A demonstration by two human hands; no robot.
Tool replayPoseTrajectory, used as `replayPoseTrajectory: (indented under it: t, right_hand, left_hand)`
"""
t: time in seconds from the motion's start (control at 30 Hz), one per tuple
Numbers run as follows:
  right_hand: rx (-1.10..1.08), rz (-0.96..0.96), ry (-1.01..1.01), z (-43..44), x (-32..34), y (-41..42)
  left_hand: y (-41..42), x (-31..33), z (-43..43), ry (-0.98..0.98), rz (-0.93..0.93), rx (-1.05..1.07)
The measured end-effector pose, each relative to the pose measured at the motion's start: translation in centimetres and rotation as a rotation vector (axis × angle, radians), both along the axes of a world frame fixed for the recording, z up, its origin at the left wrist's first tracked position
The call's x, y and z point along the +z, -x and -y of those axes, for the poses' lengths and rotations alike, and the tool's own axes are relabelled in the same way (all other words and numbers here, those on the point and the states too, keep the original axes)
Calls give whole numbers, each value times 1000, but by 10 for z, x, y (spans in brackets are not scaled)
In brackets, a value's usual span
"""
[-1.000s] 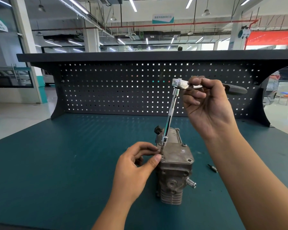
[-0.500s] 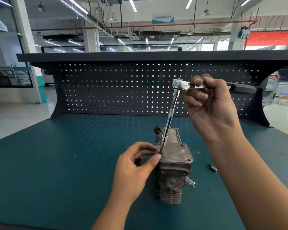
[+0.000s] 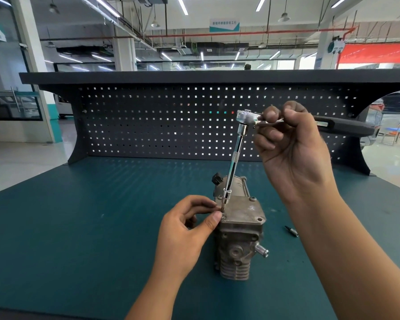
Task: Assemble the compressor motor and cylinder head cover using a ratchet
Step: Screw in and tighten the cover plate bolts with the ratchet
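A grey metal compressor stands upright on the teal bench mat, with its cylinder head cover on top. A chrome ratchet with a long extension bar stands almost upright on a bolt at the cover's front left corner. My right hand grips the ratchet close to its head, and the black handle sticks out to the right. My left hand pinches the bit at the lower tip of the extension, against the cover's corner.
A small loose bit lies on the mat right of the compressor. A dark pegboard back panel with a shelf on top closes the far side of the bench. The teal mat stretches to the left.
The ratchet handle has swung a little to the right with my right hand. The extension bar stays on the same bolt and my left hand has not moved.
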State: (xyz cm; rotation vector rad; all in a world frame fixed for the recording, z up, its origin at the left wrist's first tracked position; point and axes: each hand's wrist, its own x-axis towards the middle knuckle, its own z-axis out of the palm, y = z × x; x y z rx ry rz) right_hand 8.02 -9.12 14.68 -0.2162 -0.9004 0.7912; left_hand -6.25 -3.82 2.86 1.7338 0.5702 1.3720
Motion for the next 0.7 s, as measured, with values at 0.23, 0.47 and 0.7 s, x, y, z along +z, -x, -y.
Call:
replayPoseTrajectory:
  t: [0.23, 0.47, 0.7]
  right_hand:
    - [-45, 22, 8, 0, -1, 3]
    - [171, -127, 172, -20, 4, -12]
    - [286, -116, 225, -50, 6, -13]
  left_hand:
    - [0, -1, 0, -17, -6, 3]
    - [1, -3, 0, -23, -32, -3]
    - [0, 0, -6, -60, -87, 28]
